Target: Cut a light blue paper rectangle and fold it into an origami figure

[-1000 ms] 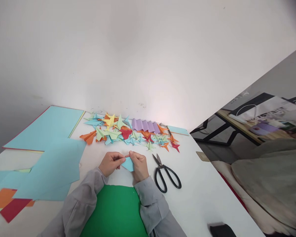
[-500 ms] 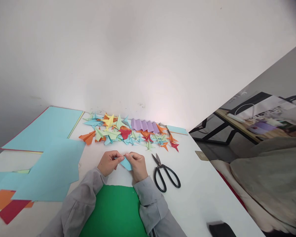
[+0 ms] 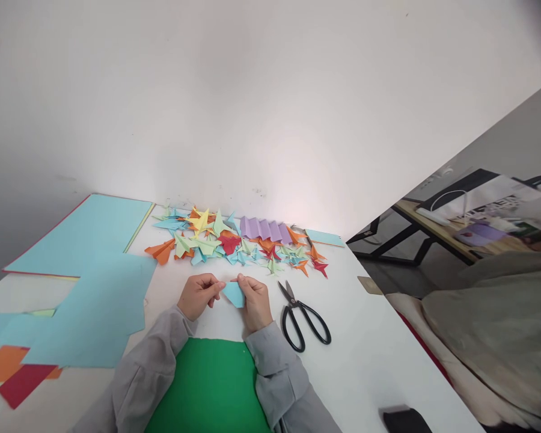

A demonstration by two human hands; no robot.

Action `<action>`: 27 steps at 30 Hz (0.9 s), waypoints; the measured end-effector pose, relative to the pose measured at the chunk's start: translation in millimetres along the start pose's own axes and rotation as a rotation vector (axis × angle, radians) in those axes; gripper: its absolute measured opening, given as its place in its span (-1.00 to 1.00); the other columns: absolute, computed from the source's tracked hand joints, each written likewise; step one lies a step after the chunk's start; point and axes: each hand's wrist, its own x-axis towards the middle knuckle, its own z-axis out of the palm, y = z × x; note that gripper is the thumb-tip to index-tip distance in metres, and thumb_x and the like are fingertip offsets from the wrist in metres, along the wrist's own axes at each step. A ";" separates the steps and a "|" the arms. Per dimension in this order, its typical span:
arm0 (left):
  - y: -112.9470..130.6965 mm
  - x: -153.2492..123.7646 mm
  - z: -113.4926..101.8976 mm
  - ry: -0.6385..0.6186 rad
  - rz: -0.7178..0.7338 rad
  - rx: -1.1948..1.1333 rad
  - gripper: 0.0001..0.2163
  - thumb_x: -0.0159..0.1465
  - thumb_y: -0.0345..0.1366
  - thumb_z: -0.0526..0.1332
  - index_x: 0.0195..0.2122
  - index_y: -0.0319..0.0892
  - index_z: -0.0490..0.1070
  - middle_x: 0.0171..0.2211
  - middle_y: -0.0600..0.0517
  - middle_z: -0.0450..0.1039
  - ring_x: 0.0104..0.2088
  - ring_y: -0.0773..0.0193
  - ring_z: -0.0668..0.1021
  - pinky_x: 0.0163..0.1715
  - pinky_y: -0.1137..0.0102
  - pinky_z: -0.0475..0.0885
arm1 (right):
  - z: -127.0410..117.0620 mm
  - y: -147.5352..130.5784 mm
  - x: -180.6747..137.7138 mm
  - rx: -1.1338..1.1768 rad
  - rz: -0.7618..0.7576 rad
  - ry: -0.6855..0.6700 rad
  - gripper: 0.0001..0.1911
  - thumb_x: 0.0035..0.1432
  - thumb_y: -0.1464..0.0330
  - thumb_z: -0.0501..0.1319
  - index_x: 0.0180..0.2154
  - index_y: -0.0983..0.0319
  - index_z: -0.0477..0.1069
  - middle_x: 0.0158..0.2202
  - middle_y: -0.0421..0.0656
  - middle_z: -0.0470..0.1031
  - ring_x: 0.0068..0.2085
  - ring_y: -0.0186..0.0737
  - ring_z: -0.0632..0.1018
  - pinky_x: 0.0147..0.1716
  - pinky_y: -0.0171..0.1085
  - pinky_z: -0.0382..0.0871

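A small folded light-blue paper piece (image 3: 234, 294) is held between both hands above the white table (image 3: 365, 361). My left hand (image 3: 199, 296) pinches its left corner with curled fingers. My right hand (image 3: 255, 300) grips its right side, fingers wrapped round it. Both grey sleeves reach in from the bottom over a green sheet (image 3: 210, 388). Black-handled scissors (image 3: 303, 317) lie just right of my right hand, apart from it.
A pile of several coloured folded paper shapes (image 3: 234, 242) with a purple pleated piece (image 3: 265, 229) lies beyond the hands. Large light-blue sheets (image 3: 90, 288) cover the left; orange and red scraps (image 3: 15, 374) sit at lower left. A dark object (image 3: 403, 420) rests near the table's front right edge.
The blue piece has turned slightly between my fingers, and my left hand has drawn a little apart from the right. Nothing else on the table has moved.
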 end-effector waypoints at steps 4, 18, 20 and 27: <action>-0.1 -0.4 -0.9 0.009 0.012 -0.022 -0.77 0.06 -0.17 0.22 -0.58 -0.24 0.37 -0.71 0.14 0.30 -0.75 0.49 0.29 -0.71 0.54 0.21 | 0.6 -0.4 0.3 0.032 0.024 0.020 -0.66 -0.19 0.12 0.34 -0.59 0.30 0.51 -0.68 -0.24 0.38 -0.60 -0.40 0.29 -0.58 -0.36 0.11; -5.9 0.6 -1.3 -0.038 0.065 -0.029 -0.76 0.04 -0.22 0.27 -0.28 -0.22 0.46 -0.45 0.02 0.42 -0.61 0.41 0.42 -0.69 0.51 0.30 | 0.1 -3.7 1.7 0.139 0.085 0.024 -0.65 -0.15 0.10 0.32 -0.56 0.29 0.51 -0.66 -0.21 0.42 -0.60 -0.35 0.35 -0.58 -0.35 0.17; -6.4 1.3 -0.9 -0.017 0.035 -0.027 -0.74 0.04 -0.19 0.27 -0.30 -0.25 0.47 -0.66 0.10 0.34 -0.65 0.40 0.39 -0.70 0.52 0.29 | 0.3 -4.9 1.5 0.138 0.081 0.002 -0.62 -0.12 0.07 0.29 -0.54 0.29 0.51 -0.64 -0.19 0.43 -0.59 -0.33 0.36 -0.57 -0.33 0.18; -4.0 3.6 -2.1 0.100 0.014 -0.017 -0.70 0.03 -0.06 0.25 -0.49 -0.26 0.46 -0.77 0.12 0.30 -0.73 0.44 0.33 -0.72 0.52 0.26 | 0.7 -3.5 -0.2 0.087 0.014 -0.100 -0.50 0.01 -0.02 0.15 -0.67 0.25 0.41 -0.69 -0.20 0.35 -0.61 -0.33 0.31 -0.58 -0.32 0.16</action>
